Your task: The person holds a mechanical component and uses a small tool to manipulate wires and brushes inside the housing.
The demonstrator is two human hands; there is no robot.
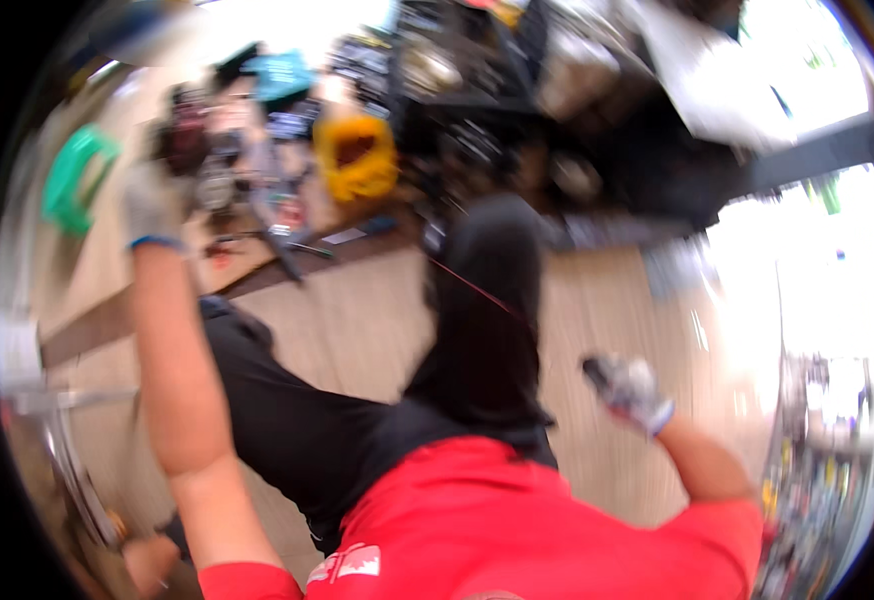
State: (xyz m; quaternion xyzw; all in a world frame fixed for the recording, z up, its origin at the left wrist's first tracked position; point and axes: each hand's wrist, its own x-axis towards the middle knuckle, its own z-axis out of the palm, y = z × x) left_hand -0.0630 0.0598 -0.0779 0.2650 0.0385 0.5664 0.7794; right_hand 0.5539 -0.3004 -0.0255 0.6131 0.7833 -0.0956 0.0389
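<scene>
The picture is smeared by motion. My left hand (154, 205), in a white glove with a blue cuff, reaches over the left part of a low wooden work surface (82, 285). A dark reddish object (185, 130) is next to its fingers, which are too blurred to show whether they hold it. Out to the right, above the floor, my right hand (637, 393) wears the same kind of glove. Its fingers look curled, with a small dark thing (595, 372) at their tips that I cannot make out.
A yellow object (357, 155) and a teal box (279, 78) lie among blurred tools. A green stool-like thing (72, 180) stands at far left. Dark machinery (477, 120) is ahead of my knees. Shelves with small goods (817, 480) are at right; a metal frame (57, 430) at lower left.
</scene>
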